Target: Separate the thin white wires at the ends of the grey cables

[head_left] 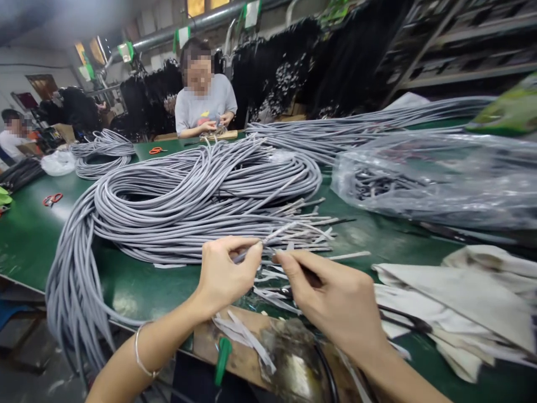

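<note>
My left hand (229, 274) is closed in a pinch around a grey cable (240, 257) near its end, above the table's front edge. A pale strip (283, 228) rises from around its fingertips. Just to the right, my right hand (331, 291) is also pinched, its fingertips close to the cable's tip. What those fingers hold is too small to make out. Behind both hands lies a large looped bundle of grey cables (188, 224), its pale stripped ends pointing right. Below the hands, white strip scraps (251, 341) lie on a wooden board (205, 333).
A clear plastic bag (440, 184) of dark parts lies right, with off-white cloths (470, 302) nearer. A dark loop-shaped handle (406, 319) shows beside my right wrist. Orange-handled scissors (52, 199) lie left on the green table (25, 240). A person (205, 103) works across it.
</note>
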Tool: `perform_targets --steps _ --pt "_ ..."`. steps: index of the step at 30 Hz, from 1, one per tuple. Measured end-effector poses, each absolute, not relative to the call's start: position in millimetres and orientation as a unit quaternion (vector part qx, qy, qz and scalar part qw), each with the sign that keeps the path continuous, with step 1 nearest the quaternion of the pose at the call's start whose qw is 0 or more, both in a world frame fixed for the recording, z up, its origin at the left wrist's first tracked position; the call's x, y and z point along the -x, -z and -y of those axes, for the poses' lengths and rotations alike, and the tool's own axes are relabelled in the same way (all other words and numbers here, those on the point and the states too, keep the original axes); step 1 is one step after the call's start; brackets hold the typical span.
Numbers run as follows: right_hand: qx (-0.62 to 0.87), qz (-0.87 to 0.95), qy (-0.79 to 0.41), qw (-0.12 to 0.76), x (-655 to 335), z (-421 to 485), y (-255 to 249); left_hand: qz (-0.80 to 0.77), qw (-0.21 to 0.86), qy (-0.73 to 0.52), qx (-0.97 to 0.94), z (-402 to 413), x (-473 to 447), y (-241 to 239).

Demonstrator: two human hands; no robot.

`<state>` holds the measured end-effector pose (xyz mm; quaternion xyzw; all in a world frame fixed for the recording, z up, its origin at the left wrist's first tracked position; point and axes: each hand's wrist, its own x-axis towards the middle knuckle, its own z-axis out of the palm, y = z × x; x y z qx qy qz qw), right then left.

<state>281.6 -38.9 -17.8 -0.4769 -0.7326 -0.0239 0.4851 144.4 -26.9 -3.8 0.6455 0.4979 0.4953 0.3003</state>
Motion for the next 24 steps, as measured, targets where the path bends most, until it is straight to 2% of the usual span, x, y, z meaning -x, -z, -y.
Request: perform_targets --steps 4,11,16,18,21,24 --pt "0.478 0.731 0.028 0.485 -279.3 40.4 16.7 -0.476 0.280 -0.496 -0.670 29.7 -144.6 4.1" --pt "0.468 0.737 0.043 0.486 -280.8 37.8 16.4 -0.460 0.151 -0.489 -0.726 33.4 -144.9 7.7" --pt "0.461 0.733 0.000 0.501 -279.6 39.3 14.9 -0.430 0.095 -0.484 -0.756 34.5 -146.7 14.7" --pt "0.421 0.744 0.018 0.518 -276.4 43.7 12.9 -0.458 0.120 -0.465 -0.748 31.1 -146.1 14.7" --pt "0.360 0.762 0.044 0.537 -274.8 52.2 12.3 -0.509 0.238 -0.441 -0.700 22.0 -142.5 12.4" --pt "0.433 0.691 0.012 0.579 -281.9 57.7 16.7 -0.537 0.326 -0.454 -0.632 11.9 -136.8 11.3"
